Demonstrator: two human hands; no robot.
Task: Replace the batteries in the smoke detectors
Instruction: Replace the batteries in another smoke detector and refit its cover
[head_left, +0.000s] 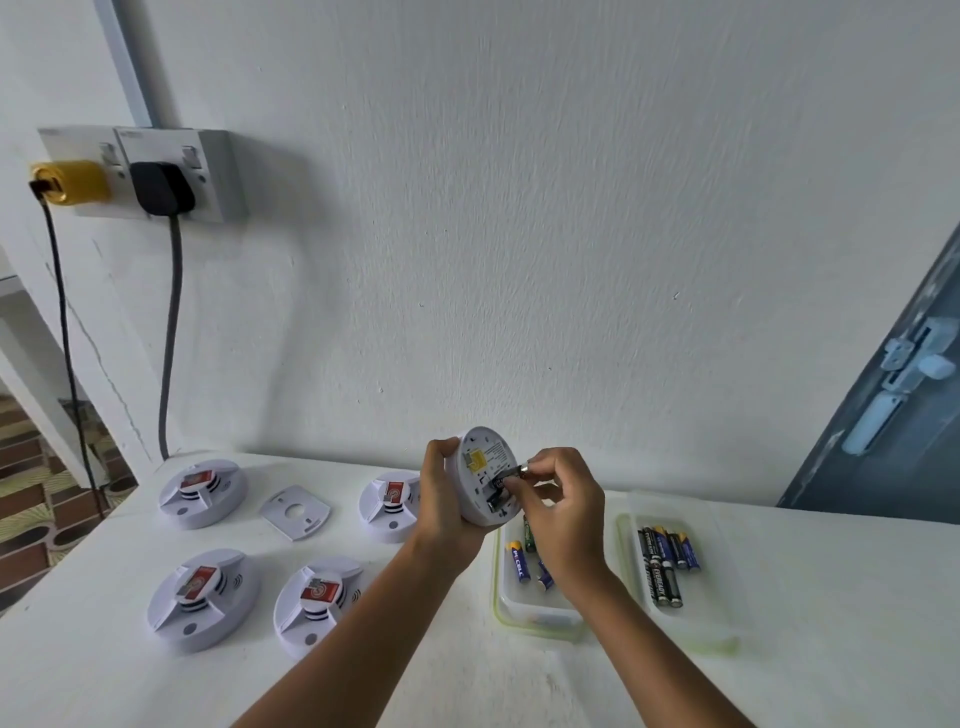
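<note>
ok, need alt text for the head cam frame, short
A person's left hand holds a white smoke detector back-side up while the right hand pinches a battery at its compartment. Four more detectors, a loose backplate and two trays of batteries sit on the white table.

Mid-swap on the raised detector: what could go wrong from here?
1. The right hand pinches a battery at the compartment of the smoke detector, held in the air by the left hand; a slip would likely drop it.
2. Polarity marks are unreadable here; it might seat reversed.
3. Two trays both hold batteries, so old and new could mix.
</note>
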